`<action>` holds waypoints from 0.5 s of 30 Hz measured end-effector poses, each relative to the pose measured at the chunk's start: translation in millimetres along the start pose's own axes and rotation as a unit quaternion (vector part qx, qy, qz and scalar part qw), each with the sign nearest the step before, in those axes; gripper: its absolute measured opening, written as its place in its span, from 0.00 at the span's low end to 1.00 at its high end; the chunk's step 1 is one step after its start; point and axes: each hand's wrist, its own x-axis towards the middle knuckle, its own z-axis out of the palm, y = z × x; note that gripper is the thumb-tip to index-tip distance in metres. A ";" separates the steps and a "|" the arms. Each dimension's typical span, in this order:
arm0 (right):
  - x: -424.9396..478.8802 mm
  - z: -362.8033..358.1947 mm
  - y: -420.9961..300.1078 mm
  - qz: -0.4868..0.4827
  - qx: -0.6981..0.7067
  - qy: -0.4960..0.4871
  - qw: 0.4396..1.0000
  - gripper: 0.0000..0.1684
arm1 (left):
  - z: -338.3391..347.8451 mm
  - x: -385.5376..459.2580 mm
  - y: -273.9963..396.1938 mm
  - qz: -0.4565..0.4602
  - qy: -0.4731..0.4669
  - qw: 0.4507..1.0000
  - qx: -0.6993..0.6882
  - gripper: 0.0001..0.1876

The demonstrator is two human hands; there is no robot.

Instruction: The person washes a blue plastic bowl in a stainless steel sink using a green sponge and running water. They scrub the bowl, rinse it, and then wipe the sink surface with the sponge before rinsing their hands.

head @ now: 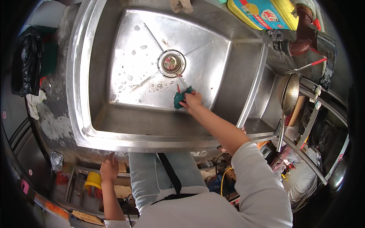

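My right hand reaches into a large stainless steel sink and pinches a crumpled dark green cloth or scouring pad against its floor. A thin reddish scrap lies at the edge of the green piece, and a smaller red scrap rests by the drain rim. Food scraps show inside the round drain. Water drops dot the floor of the basin. My left hand hangs outside the sink, just short of its front rim, with its fingers loosely extended and nothing visible in it.
A second, narrower basin adjoins on the right, with a perforated metal ladle hanging beside it. A reddish-brown pipe and a yellow-and-blue package stand at the back right. A black plastic bag lies left. A yellow container sits below.
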 end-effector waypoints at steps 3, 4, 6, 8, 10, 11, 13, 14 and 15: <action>12.9 45.8 -20.7 -0.099 0.060 0.047 0.992 0.10 | -0.3 -2.2 -4.1 0.033 0.025 0.999 0.012 0.16; 12.7 55.5 -35.7 -0.095 0.083 0.022 0.992 0.11 | -0.7 -3.1 -1.4 0.023 0.014 0.999 0.020 0.16; 17.1 65.1 -62.8 -0.115 0.076 0.006 0.990 0.11 | -5.9 -6.0 5.0 0.005 -0.006 0.999 0.038 0.16; 18.4 63.1 -76.6 -0.193 0.067 -0.044 0.978 0.09 | -3.9 -4.1 0.2 0.022 0.010 0.999 0.041 0.16; 20.5 51.3 -79.9 -0.260 0.056 -0.091 0.960 0.07 | -5.4 -2.3 -1.0 0.039 0.026 0.998 0.037 0.16; 14.5 39.9 -82.5 -0.260 0.051 -0.107 0.958 0.07 | -4.7 -4.3 -0.4 0.044 0.033 0.998 0.028 0.16; -5.5 3.4 -86.2 -0.239 0.123 -0.168 0.949 0.07 | -2.9 -6.1 -1.7 0.041 0.036 0.998 0.015 0.16; -18.8 -16.8 -90.6 -0.230 0.111 -0.174 0.951 0.08 | -0.6 -6.9 -3.2 0.032 0.030 0.999 0.010 0.16; -31.0 -36.6 -94.5 -0.223 0.099 -0.179 0.953 0.08 | 2.3 -8.1 -4.5 0.023 0.023 0.999 0.003 0.16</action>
